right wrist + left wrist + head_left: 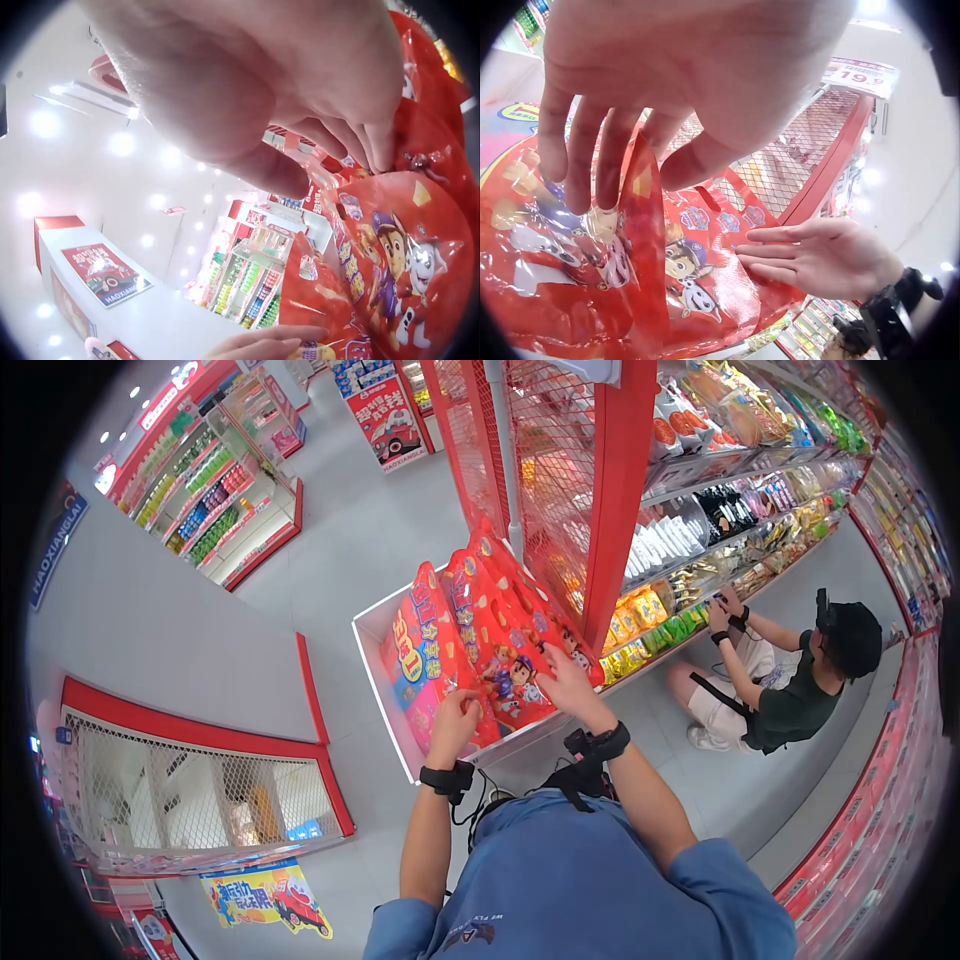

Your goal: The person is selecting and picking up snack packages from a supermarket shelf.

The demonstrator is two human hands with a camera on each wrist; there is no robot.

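Note:
Red glossy bags with cartoon dogs (pixel 515 685) stand upright in a white bin (pixel 388 735) before me. My left hand (pixel 455 720) is over the bags' left part. In the left wrist view its fingers hang loosely down before one bag's raised edge (pixel 646 202), with the thumb on the other side. My right hand (pixel 572 685) lies by the bags on the right, fingers (pixel 769 251) nearly straight and touching the red plastic. From the right wrist view, its thumb stands apart from the fingers, over the top of a bag (pixel 409 255).
A red mesh rack (pixel 555 490) rises behind the bin. Snack shelves (pixel 690 560) run along the right, where a person in a black cap (pixel 800 680) crouches. At left stand a grey-white counter (pixel 180 620) and a mesh-fronted case (pixel 200 785).

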